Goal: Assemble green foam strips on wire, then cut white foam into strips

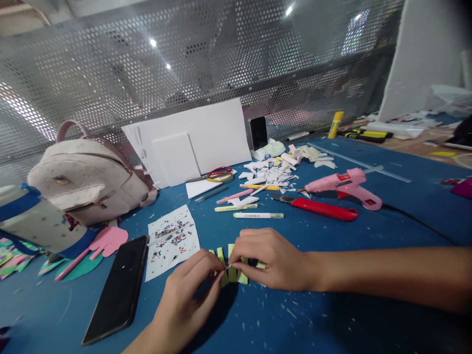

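Observation:
My left hand [195, 285] and my right hand [273, 260] meet low in the middle of the view. Thumb and finger of each are pinched together, fingertips nearly touching. A tiny pale bit shows between them, too small to name. Right under the fingers lie several yellow-green strips [232, 273] side by side on the blue table, partly covered by both hands. Just beyond are a white marker [258, 215] with a green tip and a pale yellow marker [236, 208]. Left of my left hand lies a white sheet [157, 265] strewn with dark and coloured crumbs.
A black phone [118, 290] lies at left, near a bottle [40, 221] and a backpack [88, 177]. Beyond my right hand are a red utility knife [324, 209] and a corded pink glue gun [342, 187]. White scraps [269, 172], scissors [217, 173] and white boards [217, 132] sit farther back.

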`<control>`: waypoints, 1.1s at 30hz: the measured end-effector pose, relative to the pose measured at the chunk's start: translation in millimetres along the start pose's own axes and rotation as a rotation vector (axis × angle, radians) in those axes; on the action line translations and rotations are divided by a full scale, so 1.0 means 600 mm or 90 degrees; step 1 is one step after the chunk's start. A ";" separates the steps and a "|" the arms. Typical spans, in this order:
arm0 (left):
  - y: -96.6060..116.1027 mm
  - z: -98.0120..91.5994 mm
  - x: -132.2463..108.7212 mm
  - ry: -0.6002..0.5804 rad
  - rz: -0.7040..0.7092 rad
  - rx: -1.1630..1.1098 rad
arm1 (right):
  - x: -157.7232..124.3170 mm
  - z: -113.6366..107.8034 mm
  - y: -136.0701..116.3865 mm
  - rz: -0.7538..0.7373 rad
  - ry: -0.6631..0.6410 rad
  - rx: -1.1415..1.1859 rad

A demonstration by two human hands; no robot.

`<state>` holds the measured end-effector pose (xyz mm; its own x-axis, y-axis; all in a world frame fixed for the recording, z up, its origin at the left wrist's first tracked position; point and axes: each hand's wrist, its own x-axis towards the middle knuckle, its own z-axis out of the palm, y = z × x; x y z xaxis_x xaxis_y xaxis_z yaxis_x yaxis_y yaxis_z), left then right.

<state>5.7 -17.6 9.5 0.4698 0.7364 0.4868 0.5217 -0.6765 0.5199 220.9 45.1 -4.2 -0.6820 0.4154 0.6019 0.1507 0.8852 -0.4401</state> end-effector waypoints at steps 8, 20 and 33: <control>-0.002 0.000 0.000 0.007 -0.011 -0.001 | 0.000 -0.001 0.000 -0.005 0.007 0.015; -0.003 0.001 0.001 0.031 -0.011 0.009 | 0.001 0.000 -0.001 -0.014 0.015 0.010; 0.000 -0.002 0.001 0.022 0.006 -0.002 | 0.002 -0.001 -0.001 -0.013 0.009 0.008</control>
<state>5.2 -16.9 10.6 0.4501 0.7292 0.5154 0.5155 -0.6835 0.5169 220.6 45.0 -2.8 -0.6753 0.3998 0.6198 0.1272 0.8909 -0.4360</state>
